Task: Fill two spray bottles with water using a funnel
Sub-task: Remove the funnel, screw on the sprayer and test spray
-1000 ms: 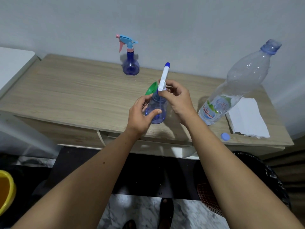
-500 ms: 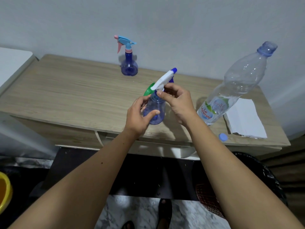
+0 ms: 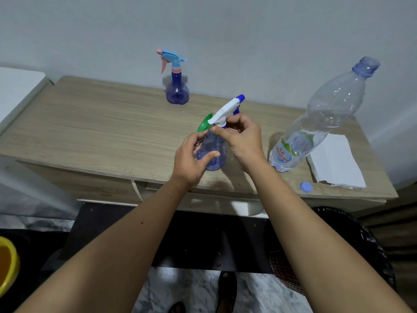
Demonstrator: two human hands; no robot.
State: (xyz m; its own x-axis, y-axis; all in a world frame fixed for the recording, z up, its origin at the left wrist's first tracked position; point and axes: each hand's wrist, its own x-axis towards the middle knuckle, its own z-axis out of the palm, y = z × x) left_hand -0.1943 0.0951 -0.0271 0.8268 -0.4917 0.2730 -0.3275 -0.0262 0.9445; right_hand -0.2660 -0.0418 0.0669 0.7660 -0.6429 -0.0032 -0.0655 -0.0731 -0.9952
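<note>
Near bottle (image 3: 213, 152) is standing close to the front edge of the worktop (image 3: 94, 132), about midway along it, and the left hand (image 3: 191, 157) is wrapping its body, thumb across the front, fingers curling behind. Right hand (image 3: 242, 141) is pinching the collar under the white spray head (image 3: 225, 111), whose blue nozzle is pointing up toward the back right. Judging by that hold, the head is being screwed on or off; which way is not something this view settles, and the water level inside the tinted plastic is hard to read.

To do this step well, the left hand should be keeping the base flat on the worktop while the right is turning the collar only, not the trigger head, so the dip tube is staying straight and the thread is not crossing. Small regrips will do better than one long twist.

Green funnel (image 3: 204, 124) is showing just behind the bottle, partly hidden by the left fingers, near enough to be knocked. Far bottle (image 3: 177, 91), with a blue and pink head, is standing near the back edge, well apart. Water bottle (image 3: 316, 125), uncapped, is standing toward the right end, its cap (image 3: 306, 186) lying at the front edge just beside a folded tissue (image 3: 334, 159).
</note>
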